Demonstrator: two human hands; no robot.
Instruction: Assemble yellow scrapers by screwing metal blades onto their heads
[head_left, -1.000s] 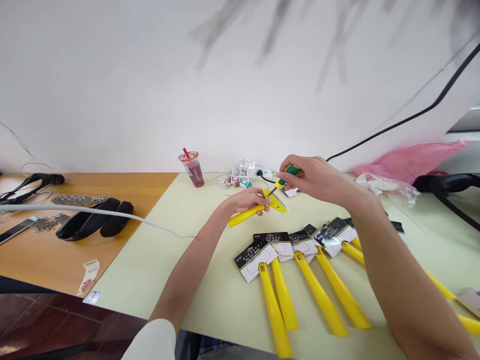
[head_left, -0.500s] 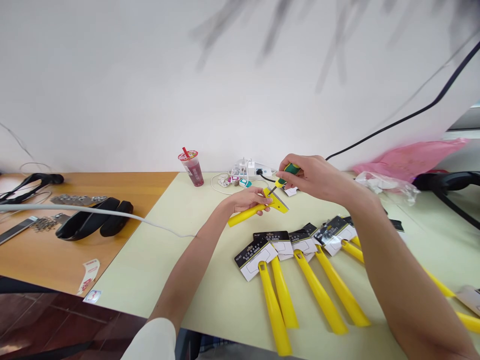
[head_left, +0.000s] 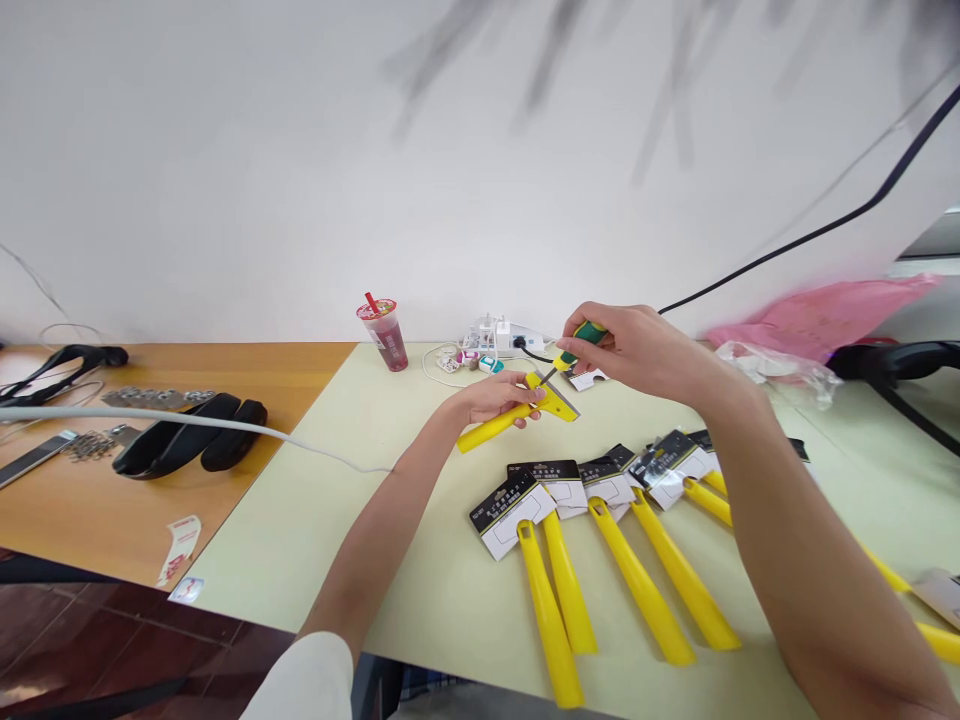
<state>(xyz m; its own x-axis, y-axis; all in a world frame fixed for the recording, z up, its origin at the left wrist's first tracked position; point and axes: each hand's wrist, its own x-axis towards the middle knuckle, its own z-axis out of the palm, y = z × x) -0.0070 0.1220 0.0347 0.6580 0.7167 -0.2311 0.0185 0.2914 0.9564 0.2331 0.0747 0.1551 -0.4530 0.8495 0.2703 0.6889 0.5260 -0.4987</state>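
My left hand [head_left: 501, 397] is closed around a yellow scraper [head_left: 487, 431], whose wide head with a thin metal blade points to the right, above the table. In my right hand [head_left: 619, 340] is a green and yellow screwdriver [head_left: 579, 342], gripped by its handle and slanting down to the left. Its tip meets the scraper head near my left thumb; the exact contact point is too small to make out. Below my hands lie several yellow scrapers [head_left: 645, 590], their heads inside black and white card packaging [head_left: 512, 512].
A drink cup with a red straw [head_left: 386, 338] stands near the wall. Behind my hands are a power strip [head_left: 506, 338] and cables. A pink plastic bag [head_left: 817, 315] lies at the right. The wooden table [head_left: 300, 365] at left holds a black case [head_left: 180, 440] and small metal parts.
My right hand and the screwdriver have shifted very slightly, with the fingers turned a little on the handle. The left hand and scraper stay almost still.
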